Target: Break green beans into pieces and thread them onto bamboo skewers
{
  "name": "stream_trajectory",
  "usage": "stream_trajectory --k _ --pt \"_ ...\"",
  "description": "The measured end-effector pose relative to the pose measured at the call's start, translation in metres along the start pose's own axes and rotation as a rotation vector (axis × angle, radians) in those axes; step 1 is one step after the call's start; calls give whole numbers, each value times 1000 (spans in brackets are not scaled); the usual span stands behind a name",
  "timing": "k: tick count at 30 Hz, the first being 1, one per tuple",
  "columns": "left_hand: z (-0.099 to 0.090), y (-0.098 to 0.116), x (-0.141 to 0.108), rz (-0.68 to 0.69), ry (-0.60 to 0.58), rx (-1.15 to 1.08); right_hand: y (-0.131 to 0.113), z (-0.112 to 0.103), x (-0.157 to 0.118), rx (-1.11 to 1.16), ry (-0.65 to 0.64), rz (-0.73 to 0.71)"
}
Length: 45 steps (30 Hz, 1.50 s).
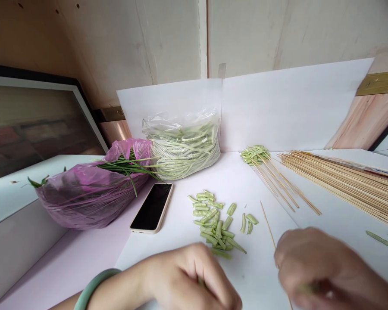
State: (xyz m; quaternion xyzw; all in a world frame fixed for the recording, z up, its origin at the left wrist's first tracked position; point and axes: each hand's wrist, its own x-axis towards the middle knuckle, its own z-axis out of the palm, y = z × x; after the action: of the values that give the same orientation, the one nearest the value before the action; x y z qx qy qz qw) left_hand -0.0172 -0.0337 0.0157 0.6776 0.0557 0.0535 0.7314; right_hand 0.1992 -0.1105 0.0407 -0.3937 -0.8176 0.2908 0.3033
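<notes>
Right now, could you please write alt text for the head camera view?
Two hands work over a white surface: the right hand holds a skewer, the left hand pinches a bean piece beside a pile of cut beans. Behind them lie a phone, a bag of beans and a bundle of skewers.

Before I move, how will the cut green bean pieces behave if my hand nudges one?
The cut green bean pieces look firm, since they lie straight without drooping. Their rounded shape suggests they may roll if pushed across the smooth white sheet. Being short, each is probably light, so a nudge could scatter them.
</notes>
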Motion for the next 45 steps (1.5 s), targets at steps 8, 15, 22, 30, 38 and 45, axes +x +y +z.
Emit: stream_trajectory --k 8,15,22,30,38,45 --pt "-17 6 9 92 466 1106 12 -8 10 -248 92 179" --pt "-22 7 8 -114 504 1320 16 4 13 -372 48 330" --pt "-12 8 7 -7 534 1231 13 11 12 -245 6 235" --pt "-4 4 9 66 431 1175 15 27 13 -256 81 167" --pt "-1 6 9 150 302 1118 21 30 14 -278 96 131" --pt "0 5 10 175 405 1001 13 22 18 -241 -29 237"
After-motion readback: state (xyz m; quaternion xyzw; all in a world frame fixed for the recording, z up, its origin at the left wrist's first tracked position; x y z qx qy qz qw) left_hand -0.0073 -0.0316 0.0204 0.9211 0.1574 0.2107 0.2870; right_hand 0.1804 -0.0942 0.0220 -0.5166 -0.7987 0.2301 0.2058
